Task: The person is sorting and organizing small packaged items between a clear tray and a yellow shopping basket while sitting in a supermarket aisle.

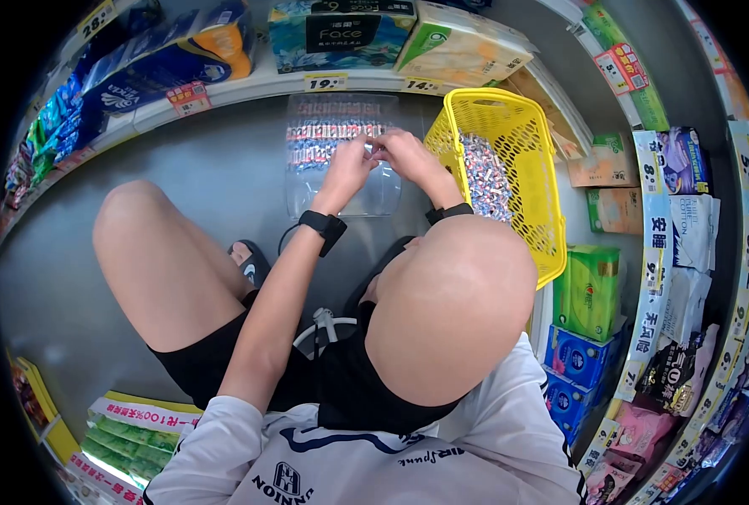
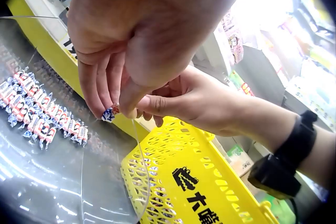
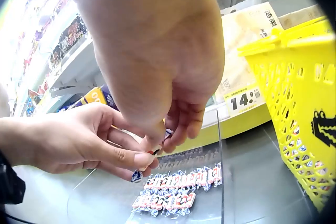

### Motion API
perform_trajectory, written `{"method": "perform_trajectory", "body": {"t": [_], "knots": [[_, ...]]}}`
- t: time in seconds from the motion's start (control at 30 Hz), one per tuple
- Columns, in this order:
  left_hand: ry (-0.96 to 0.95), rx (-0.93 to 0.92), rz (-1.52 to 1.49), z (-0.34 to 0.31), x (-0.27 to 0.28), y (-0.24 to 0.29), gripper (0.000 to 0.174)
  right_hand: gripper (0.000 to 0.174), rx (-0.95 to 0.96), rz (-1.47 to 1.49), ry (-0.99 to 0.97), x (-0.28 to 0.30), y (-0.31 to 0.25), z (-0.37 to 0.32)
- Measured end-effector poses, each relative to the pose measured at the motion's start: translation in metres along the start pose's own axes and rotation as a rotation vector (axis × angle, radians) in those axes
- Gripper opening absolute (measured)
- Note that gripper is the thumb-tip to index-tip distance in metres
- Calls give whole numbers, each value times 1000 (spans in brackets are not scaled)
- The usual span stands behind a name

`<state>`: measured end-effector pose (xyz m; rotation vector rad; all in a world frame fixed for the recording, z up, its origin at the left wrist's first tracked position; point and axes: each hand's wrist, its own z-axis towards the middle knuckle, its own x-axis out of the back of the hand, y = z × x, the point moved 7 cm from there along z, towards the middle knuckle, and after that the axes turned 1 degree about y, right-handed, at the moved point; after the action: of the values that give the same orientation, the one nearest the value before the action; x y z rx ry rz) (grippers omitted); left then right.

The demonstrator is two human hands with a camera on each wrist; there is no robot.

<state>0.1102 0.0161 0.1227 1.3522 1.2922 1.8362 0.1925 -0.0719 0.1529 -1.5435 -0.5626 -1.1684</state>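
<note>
Above a clear plastic box [image 1: 383,189], my left hand [image 1: 346,168] and right hand [image 1: 414,158] meet at the fingertips. Between them is a small wrapped candy [image 2: 109,113] with blue, white and red wrapping. The left hand [image 2: 136,40] pinches it at one end; the right thumb and fingers [image 2: 152,104] are close against it. In the right wrist view both the left hand [image 3: 79,140] and the right hand [image 3: 157,66] have fingers on the candy [image 3: 152,153]. Rows of similar candies [image 3: 173,182] lie in the box.
A yellow basket [image 1: 551,210] holding many wrapped candies [image 1: 485,177] stands right of the box. Shelves with tissue packs [image 1: 341,38] and price tags run behind and along the right. My bent knees [image 1: 450,311] flank the arms, over a grey floor [image 1: 197,151].
</note>
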Motion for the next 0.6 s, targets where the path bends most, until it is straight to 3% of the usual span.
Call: {"method": "perform_trajectory", "body": {"t": [0.17,0.3,0.6], "knots": [[34,163,77,-10,-5,-46,54,30,-238,80,-24,-31,13,5],[84,263,151,-17,-12,-80,70,28,-334,95,-30,-63,18,8],[-5,256,-117,-3,-23,-121,78,28,-440,251,-76,-97,38,29]]}}
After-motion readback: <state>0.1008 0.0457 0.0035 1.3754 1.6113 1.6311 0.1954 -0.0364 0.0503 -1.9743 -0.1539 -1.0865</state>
